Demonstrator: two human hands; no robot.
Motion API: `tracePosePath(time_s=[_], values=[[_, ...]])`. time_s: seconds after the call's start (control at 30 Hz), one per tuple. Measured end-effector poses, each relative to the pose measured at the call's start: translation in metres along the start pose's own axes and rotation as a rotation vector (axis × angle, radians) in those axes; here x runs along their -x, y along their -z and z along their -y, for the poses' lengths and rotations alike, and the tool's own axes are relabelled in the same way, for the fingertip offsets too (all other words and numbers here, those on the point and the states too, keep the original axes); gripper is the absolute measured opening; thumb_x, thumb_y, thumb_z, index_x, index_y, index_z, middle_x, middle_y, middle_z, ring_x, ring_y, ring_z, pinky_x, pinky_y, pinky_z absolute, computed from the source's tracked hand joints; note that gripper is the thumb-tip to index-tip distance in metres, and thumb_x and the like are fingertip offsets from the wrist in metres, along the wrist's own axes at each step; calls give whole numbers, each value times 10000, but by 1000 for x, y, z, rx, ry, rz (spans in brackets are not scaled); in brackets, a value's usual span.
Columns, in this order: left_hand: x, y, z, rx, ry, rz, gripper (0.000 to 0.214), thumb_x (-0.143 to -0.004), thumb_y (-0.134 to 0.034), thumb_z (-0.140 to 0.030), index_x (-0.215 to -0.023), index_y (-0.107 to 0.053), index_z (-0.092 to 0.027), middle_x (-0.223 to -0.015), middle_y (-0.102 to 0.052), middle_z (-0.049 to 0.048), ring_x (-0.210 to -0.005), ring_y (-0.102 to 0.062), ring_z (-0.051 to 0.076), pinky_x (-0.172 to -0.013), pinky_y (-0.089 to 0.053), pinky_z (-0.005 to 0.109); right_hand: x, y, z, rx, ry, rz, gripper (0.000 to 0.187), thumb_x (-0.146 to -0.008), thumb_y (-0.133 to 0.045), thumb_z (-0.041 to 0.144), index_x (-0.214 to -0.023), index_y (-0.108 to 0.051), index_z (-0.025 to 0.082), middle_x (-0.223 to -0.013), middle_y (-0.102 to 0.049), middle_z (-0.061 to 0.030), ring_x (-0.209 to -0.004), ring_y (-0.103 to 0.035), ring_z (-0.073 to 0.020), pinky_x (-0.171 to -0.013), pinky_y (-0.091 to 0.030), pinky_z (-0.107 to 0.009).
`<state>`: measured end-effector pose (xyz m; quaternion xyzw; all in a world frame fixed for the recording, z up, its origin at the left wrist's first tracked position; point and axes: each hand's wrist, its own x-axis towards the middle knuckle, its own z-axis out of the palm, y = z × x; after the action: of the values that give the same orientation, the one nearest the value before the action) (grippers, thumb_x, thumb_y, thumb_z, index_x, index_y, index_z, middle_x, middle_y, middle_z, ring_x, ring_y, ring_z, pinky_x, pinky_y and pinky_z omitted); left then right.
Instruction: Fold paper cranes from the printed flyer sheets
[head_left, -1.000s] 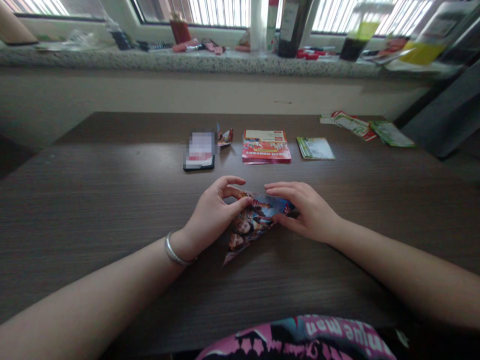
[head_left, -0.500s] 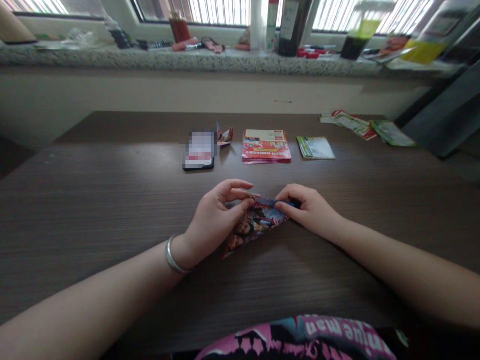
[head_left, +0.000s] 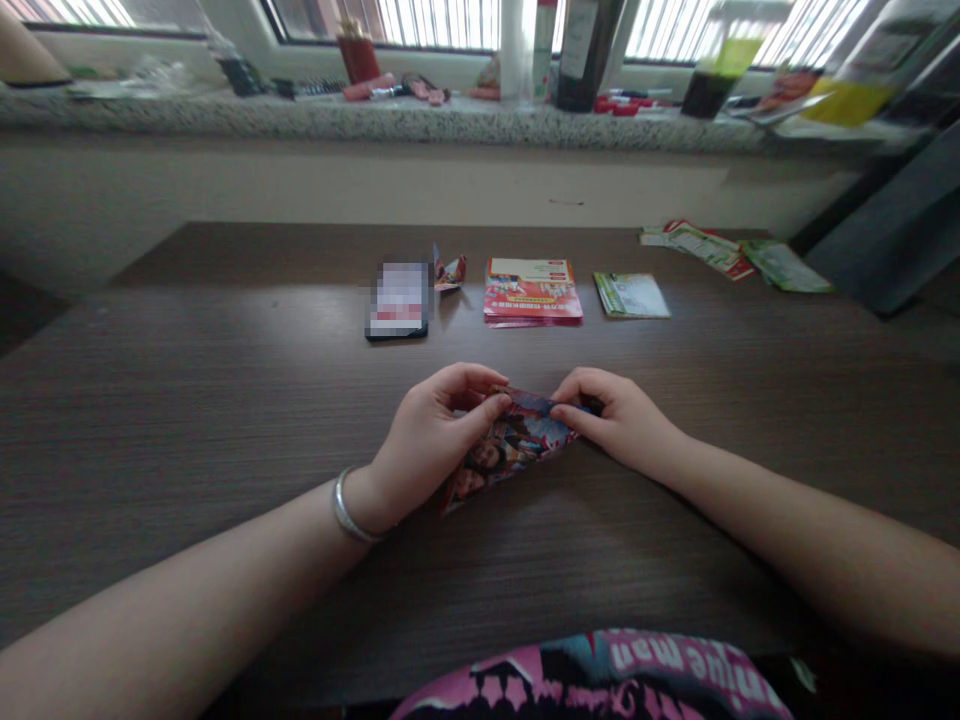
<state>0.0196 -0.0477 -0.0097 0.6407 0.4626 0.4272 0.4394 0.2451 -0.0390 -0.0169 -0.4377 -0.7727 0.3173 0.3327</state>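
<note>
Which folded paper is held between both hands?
The larger, nearer printed sheet, held by the left hand and right hand; the smaller folded paper sits farther back.

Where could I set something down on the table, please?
Bare tabletop lies left of the dark-edged item, and between the right forearm and green-edged papers. It is crowded around the folded paper in the left hand and right hand.

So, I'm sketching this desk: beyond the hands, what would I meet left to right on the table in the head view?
Phone-like device, small folded paper, red paper stack, green-and-white stack, loose papers.
</note>
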Motion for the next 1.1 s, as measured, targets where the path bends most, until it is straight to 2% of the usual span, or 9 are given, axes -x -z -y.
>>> tracePosePath(time_s=[0.3, 0.63, 0.77, 0.83, 1.1], values=[[1, 0, -6, -46, -8, 0, 165, -823, -671, -329, -849, -686, -167, -807, -699, 17, -731, -637, 131, -673, -518, 226, 0, 0, 1, -29, -28, 4, 114, -823, -629, 281, -754, -632, 190, -731, -624, -1, -664, -528, -128, -641, -409, -267], [2, -2, -5, -15, -10, 3, 185, -807, -681, -337, -880, -683, -167, -862, -702, 35, -776, -647, 145, -723, -540, 246, 0, -1, -1, -25, -40, 13, 135, -810, -641, 297, -731, -614, 190, -712, -606, 6, -647, -511, -124, -614, -402, -260], [3, -3, -5, 35, -6, -6, 227, -795, -686, -308, -979, -654, -179, -747, -625, -9, -661, -588, 104, -608, -496, 200, 0, -2, -1, -45, -45, 13, 136, -798, -653, 291, -722, -609, 188, -699, -593, 12, -626, -492, -115, -597, -392, -254], [3, -3, -6, 33, -16, -5, 210, -791, -682, -286, -971, -650, -182, -695, -567, -32, -615, -545, 84, -568, -465, 183, 0, -2, 0, -62, -49, 15, 136, -794, -658, 291, -720, -612, 187, -690, -586, 16, -617, -484, -112, -590, -389, -252], [1, 0, 0, -53, -51, -2, 223, -789, -672, -310, -971, -664, -182, -873, -674, 41, -771, -633, 146, -714, -538, 262, 0, 0, -1, -50, -54, 31, 133, -808, -649, 306, -742, -640, 191, -690, -608, 11, -627, -515, -119, -603, -414, -259]])
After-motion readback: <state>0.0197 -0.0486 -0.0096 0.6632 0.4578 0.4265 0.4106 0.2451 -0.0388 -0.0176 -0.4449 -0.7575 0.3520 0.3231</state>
